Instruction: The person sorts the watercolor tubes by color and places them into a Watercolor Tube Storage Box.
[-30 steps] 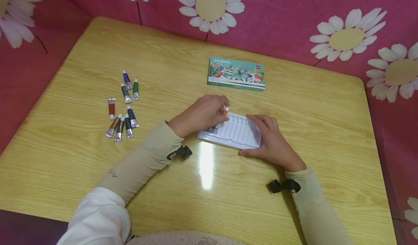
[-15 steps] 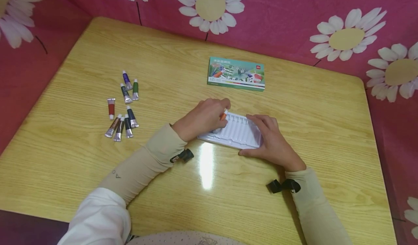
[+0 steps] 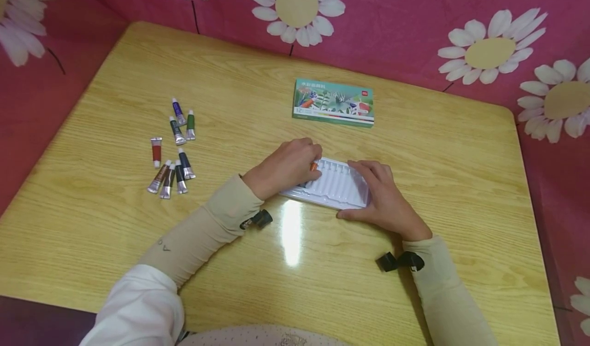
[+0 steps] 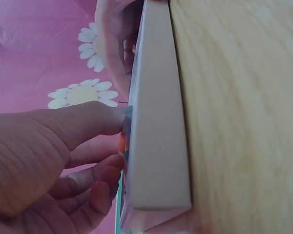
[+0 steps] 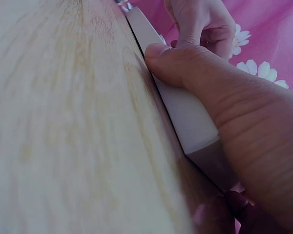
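Note:
A white plastic paint tray [image 3: 340, 187] with narrow slots lies flat on the table in the head view. My left hand [image 3: 287, 168] is over its left end, thumb and fingers on an orange paint tube [image 3: 314, 167] low against the slots. Most of that tube is hidden by the fingers; a bit of orange [image 4: 121, 143] shows in the left wrist view. A dark-labelled tube [image 3: 302, 185] lies in the tray beside it, partly covered. My right hand [image 3: 384, 200] grips the tray's right end, thumb along the near side and fingers at the far corner.
Several paint tubes lie loose at the left, among them a red one [image 3: 156, 152], a green one [image 3: 191, 125] and a purple one [image 3: 178, 111]. Behind the tray lies a teal paint box [image 3: 333, 103]. Flowered pink cloth [image 3: 392, 28] borders the wooden table [image 3: 230, 289].
My left hand has come down and slightly nearer, lowering the orange paint tube from above the tray's far edge into the slot area. The right hand has stayed on the tray's right end.

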`<action>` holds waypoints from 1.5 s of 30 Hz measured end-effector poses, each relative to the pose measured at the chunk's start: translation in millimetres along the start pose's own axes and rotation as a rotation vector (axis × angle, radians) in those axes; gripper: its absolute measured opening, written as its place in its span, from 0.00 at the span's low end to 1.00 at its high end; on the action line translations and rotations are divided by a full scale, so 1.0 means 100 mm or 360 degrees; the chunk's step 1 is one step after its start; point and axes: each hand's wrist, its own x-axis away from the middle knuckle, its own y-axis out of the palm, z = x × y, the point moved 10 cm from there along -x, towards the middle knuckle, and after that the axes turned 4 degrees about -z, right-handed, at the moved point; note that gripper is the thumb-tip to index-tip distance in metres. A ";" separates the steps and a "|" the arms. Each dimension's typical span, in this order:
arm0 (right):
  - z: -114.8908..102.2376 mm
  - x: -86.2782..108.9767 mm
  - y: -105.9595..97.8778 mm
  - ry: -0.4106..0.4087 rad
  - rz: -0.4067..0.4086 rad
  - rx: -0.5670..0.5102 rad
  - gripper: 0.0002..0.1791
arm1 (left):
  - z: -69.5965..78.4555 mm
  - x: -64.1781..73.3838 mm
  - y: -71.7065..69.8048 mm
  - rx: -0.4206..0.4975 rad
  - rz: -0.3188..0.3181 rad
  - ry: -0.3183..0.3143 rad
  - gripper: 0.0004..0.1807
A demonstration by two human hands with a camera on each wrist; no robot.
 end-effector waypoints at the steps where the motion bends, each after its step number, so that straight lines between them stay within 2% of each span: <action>1: 0.00 0.00 0.00 0.0002 -0.0004 0.0000 0.64 | 0.00 0.00 0.00 0.0000 0.0002 0.0005 0.17; 5: 0.01 0.00 0.01 0.0015 -0.0016 0.0002 0.64 | 0.01 0.00 -0.01 0.0018 0.0019 0.0026 0.16; 13: 0.02 0.00 0.01 0.0003 -0.0009 -0.0009 0.64 | 0.03 0.01 -0.02 0.0004 0.0071 0.0084 0.08; 21: 0.01 -0.01 0.00 -0.0004 0.0001 -0.0002 0.64 | 0.06 0.04 -0.03 -0.0065 0.0102 0.0140 0.10; 27: 0.01 0.00 0.00 -0.0002 0.0001 0.0000 0.64 | 0.03 0.04 -0.03 0.0044 0.0097 0.0146 0.09; 34: 0.01 0.00 0.01 -0.0004 0.0000 -0.0018 0.64 | -0.07 0.02 -0.03 0.0160 0.0090 0.0132 0.11; 38: 0.01 0.00 0.01 -0.0002 -0.0002 -0.0012 0.63 | -0.08 0.01 -0.03 0.0132 0.0092 0.0163 0.11; 45: 0.02 0.00 0.01 0.0000 0.0001 -0.0004 0.63 | -0.02 0.03 -0.02 0.0049 0.0043 0.0234 0.10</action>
